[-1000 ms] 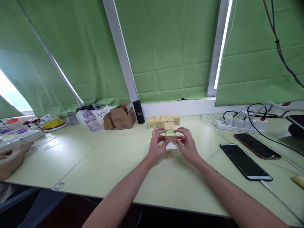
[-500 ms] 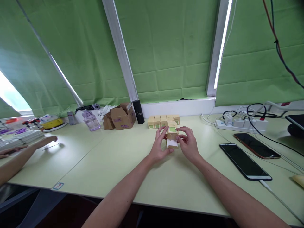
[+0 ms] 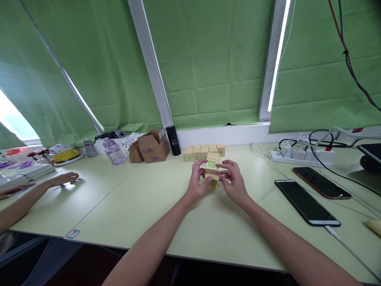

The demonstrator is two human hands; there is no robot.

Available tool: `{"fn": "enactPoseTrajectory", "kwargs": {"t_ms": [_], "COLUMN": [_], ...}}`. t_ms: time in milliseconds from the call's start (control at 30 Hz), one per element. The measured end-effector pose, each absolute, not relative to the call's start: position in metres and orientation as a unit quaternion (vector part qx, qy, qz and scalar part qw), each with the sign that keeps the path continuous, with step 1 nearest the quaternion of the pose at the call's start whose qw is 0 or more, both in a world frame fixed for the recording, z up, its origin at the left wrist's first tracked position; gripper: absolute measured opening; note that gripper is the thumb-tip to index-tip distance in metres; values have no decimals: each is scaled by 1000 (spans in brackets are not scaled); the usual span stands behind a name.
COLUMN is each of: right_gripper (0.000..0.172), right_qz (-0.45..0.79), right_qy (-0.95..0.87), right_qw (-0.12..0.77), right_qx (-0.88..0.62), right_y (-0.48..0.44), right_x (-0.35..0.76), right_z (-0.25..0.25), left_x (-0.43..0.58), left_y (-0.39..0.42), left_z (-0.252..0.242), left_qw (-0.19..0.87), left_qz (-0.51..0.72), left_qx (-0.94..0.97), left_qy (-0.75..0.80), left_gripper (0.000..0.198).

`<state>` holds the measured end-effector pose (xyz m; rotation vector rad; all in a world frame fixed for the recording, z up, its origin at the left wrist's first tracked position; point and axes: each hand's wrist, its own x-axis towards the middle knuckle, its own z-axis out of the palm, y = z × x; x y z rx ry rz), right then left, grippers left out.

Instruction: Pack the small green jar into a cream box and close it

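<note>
Between my hands is a small tan cardboard box [image 3: 212,159] with a green label panel on its face. My left hand [image 3: 197,183] grips its left side, thumb low and fingers near the top. On the other side, my right hand [image 3: 234,183] has its bent fingers against the box's right edge. Just under the box shows a small clear, yellowish item [image 3: 214,185], perhaps glass, partly hidden by the box and my left thumb. Behind them stands a row of several matching small boxes [image 3: 204,151].
An opened brown carton [image 3: 154,146], a black cylinder [image 3: 173,140] and a clear bottle [image 3: 113,151] stand along the back. Two phones [image 3: 306,202], cables and a power strip [image 3: 302,156] lie right. At left, another person's hand [image 3: 64,179] rests by stacked white items.
The held box has shifted slightly left, and the pale flap below it no longer shows; a clear yellowish item is visible there. The other person's hand has moved a little right.
</note>
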<state>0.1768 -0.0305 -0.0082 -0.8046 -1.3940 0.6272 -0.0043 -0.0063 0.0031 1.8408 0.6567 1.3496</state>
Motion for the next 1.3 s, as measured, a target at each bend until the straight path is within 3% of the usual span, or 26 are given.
{"fn": "enactPoseTrajectory", "kwargs": {"t_ms": [1300], "right_gripper": [28], "right_qz": [250], "right_qy": [-653], "right_qw": [633], "right_qx": [-332], "right_y": [-40], "right_x": [174], "right_z": [-4], "left_x": [-2], "left_y": [-5], "left_z": [3], "left_qw": [362], "left_qz": [546], "left_qx": [698], "left_qy": [289], "left_gripper": [51]}}
